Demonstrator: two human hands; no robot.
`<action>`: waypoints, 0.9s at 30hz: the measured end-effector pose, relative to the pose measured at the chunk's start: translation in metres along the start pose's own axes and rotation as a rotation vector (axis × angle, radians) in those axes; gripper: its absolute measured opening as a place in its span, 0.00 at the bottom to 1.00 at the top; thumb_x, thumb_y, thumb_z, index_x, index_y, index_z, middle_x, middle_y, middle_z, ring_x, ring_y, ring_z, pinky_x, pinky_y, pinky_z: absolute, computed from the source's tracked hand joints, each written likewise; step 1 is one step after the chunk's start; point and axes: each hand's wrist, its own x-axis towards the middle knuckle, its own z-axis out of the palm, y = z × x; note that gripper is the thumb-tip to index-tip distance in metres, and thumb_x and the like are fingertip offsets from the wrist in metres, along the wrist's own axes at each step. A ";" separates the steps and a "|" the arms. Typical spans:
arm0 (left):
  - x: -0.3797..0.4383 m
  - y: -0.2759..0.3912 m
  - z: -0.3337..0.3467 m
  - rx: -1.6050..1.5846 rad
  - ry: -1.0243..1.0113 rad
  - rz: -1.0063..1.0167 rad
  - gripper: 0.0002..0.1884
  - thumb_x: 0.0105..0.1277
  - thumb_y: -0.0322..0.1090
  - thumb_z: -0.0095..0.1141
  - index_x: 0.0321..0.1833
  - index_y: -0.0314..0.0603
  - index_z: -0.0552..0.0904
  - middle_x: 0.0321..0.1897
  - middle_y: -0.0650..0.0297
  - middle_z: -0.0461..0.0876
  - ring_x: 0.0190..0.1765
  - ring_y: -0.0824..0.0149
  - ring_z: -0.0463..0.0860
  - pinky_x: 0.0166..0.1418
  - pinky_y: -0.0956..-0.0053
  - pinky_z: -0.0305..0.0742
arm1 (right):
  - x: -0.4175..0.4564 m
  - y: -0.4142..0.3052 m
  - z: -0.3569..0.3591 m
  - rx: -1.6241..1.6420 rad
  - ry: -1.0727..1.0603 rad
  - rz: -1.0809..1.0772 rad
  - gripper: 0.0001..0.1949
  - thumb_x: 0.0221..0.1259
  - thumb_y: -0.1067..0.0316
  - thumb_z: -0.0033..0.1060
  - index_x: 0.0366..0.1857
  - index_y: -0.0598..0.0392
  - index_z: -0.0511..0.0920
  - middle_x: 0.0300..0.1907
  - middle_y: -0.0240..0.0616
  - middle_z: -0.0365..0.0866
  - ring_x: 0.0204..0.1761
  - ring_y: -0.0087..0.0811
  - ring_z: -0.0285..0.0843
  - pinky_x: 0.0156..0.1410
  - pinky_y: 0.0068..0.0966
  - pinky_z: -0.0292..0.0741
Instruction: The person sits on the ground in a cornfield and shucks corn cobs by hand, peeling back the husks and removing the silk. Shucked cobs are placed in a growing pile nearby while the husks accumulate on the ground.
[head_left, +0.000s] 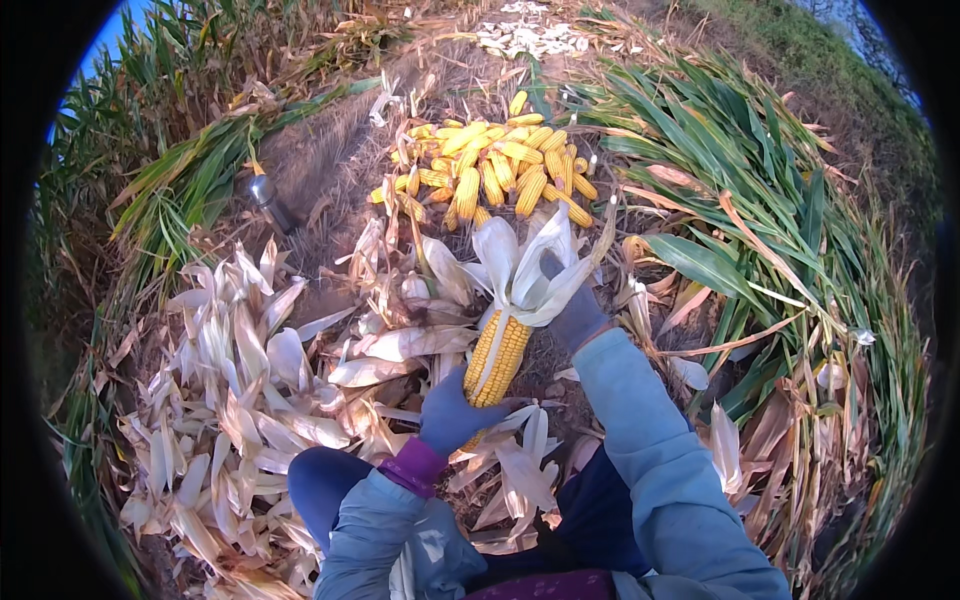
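A yellow ear of corn (501, 356) is mostly bare, its pale husk (536, 270) spread open at the upper end and one thin strip still lying along the kernels. My left hand (454, 412), in a grey-blue glove, is closed round the ear's lower end. Gloved too, my right hand (576, 311) is at the husk's right side, partly hidden behind the leaves, with its fingers against them. Beyond both hands lies a pile of husked yellow corn ears (487, 161) on the ground.
Loose dry husks (247, 420) are heaped at the left and between my legs. Cut green corn stalks (750, 195) lie along the right. A metal bottle (270, 202) lies tilted at the upper left. White pieces (532, 37) lie far ahead; corn plants (172, 67) stand at the far left.
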 end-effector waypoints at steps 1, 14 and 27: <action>-0.004 -0.006 -0.001 -0.020 -0.011 -0.007 0.37 0.41 0.50 0.74 0.52 0.36 0.76 0.40 0.51 0.83 0.42 0.55 0.84 0.47 0.65 0.77 | -0.002 -0.008 0.008 0.117 0.005 0.016 0.18 0.68 0.66 0.48 0.60 0.60 0.70 0.51 0.43 0.79 0.53 0.36 0.78 0.56 0.27 0.75; 0.003 -0.011 0.011 -0.595 -0.289 -0.132 0.40 0.46 0.54 0.71 0.56 0.31 0.72 0.43 0.51 0.81 0.46 0.62 0.82 0.51 0.70 0.75 | 0.018 -0.007 0.009 0.646 0.121 0.366 0.20 0.68 0.58 0.50 0.59 0.57 0.71 0.51 0.38 0.77 0.50 0.33 0.75 0.55 0.29 0.73; 0.008 -0.024 0.021 -0.059 -0.093 -0.012 0.40 0.47 0.55 0.70 0.56 0.34 0.70 0.38 0.51 0.83 0.38 0.57 0.85 0.43 0.63 0.78 | 0.013 -0.056 0.033 0.766 0.502 0.482 0.21 0.66 0.54 0.54 0.51 0.64 0.74 0.44 0.44 0.81 0.42 0.34 0.82 0.46 0.27 0.80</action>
